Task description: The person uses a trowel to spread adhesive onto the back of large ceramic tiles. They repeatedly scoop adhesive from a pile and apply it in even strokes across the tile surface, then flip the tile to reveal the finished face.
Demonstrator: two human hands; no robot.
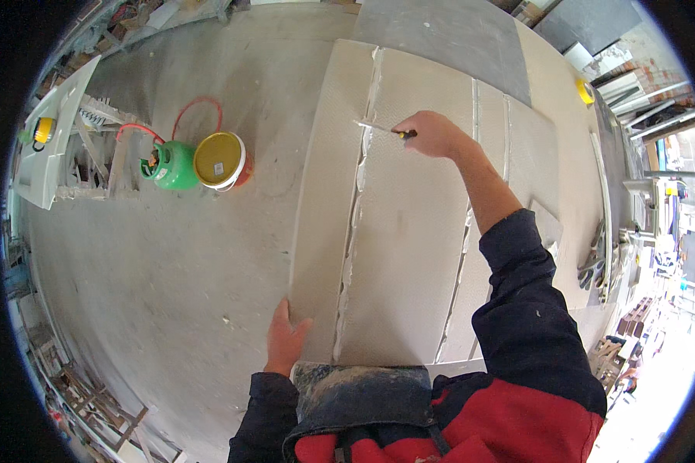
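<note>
Red-and-dark jacket [533, 420] is nearest. Left hand [286, 341], empty and spread, rests at the panel [409, 239]'s near-left corner, perhaps for steadying; right hand [432, 133] grips a thin tool [401, 133] across the leftmost seam [350, 224].

No words or numbers can be read. A small pale label [218, 168] is stuck on the yellow lid [212, 149] of the bucket [244, 171], but its marks are too tiny to be read.

Harsh white glare, lower right.
</note>
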